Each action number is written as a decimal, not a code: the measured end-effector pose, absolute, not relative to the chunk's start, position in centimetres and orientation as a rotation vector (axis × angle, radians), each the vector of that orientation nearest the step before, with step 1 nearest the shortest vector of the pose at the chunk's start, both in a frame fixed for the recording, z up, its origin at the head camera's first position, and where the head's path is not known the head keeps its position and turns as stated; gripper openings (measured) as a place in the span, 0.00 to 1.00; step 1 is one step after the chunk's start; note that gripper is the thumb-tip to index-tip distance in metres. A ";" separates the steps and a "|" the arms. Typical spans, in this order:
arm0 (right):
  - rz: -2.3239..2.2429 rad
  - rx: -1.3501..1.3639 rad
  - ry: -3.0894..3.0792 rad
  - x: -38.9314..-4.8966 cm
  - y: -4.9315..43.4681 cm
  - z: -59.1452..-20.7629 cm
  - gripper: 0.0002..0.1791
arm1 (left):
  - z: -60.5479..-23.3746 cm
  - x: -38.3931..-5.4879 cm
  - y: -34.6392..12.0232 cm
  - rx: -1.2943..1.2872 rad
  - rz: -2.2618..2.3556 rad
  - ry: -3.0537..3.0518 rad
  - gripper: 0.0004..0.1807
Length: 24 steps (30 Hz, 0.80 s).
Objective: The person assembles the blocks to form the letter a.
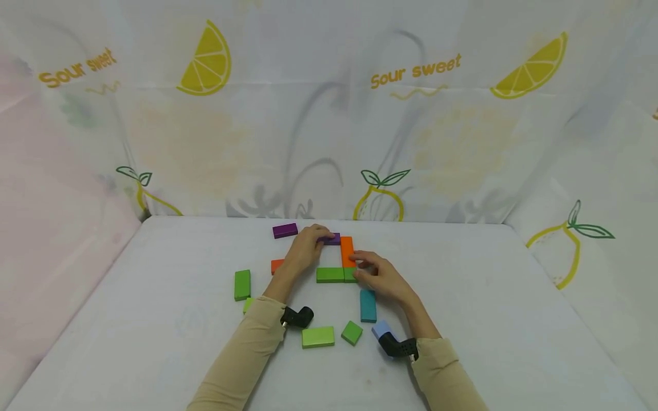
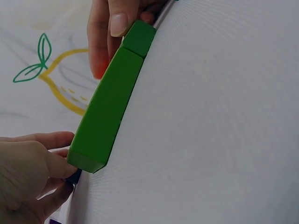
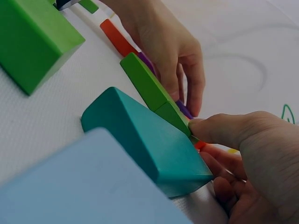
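Observation:
My left hand [image 1: 304,248] pinches a purple block [image 1: 334,239] by its left part, fingertips and thumb around it. That block's right end meets the top of an upright-lying orange block [image 1: 347,251]. Below the orange block runs a long green block [image 1: 329,275], with a small green block [image 1: 349,275] against its right end. My right hand [image 1: 384,278] has its thumb tip at the small green block's outer end. Its forefinger touches the orange block's right side, the other fingers loosely bent behind, as the right wrist view shows.
Another purple block [image 1: 285,230] lies at the back. An orange-red block [image 1: 277,266] is partly behind the left wrist. Left are green blocks [image 1: 243,285]. Nearer lie a light green block [image 1: 318,337], a green cube [image 1: 352,333], a teal block [image 1: 368,305] and a pale blue block [image 1: 382,329].

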State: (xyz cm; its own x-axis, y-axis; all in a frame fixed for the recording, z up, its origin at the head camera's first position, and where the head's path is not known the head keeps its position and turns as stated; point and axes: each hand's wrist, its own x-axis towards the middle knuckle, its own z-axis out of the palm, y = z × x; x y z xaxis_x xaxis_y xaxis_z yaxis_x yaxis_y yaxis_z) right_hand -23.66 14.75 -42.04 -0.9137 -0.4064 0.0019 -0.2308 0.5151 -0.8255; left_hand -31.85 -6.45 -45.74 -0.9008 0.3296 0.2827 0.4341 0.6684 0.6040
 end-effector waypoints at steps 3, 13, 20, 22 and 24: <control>-1.351 -0.551 2.563 -23.7 14.7 -42.0 0.23 | -45.7 -31.8 -6.5 -0.626 -1.038 -2.729 0.17; -1.379 -0.555 2.576 -25.4 15.4 -45.4 0.23 | -45.4 -31.9 -6.4 -0.614 -1.002 -2.792 0.16; -1.359 -0.512 2.591 -25.8 15.7 -46.1 0.22 | -44.7 -32.3 -8.6 -0.576 -1.036 -2.749 0.16; -1.358 -0.501 2.591 -25.8 15.6 -46.1 0.22 | -44.6 -32.5 -9.7 -0.513 -1.070 -2.747 0.16; -1.356 -0.508 2.592 -25.8 15.6 -46.0 0.22 | -44.4 -32.6 -10.7 -0.442 -1.089 -2.745 0.16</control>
State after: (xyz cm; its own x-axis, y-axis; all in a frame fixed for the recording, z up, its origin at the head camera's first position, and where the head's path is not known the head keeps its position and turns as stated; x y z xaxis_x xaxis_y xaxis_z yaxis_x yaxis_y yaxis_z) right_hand -25.77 15.62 -46.03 -0.9271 -0.3747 0.0053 -0.2180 0.5278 -0.8209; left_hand -32.62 -10.72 -44.44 -0.9443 0.2139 0.2501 0.3272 0.6921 0.6434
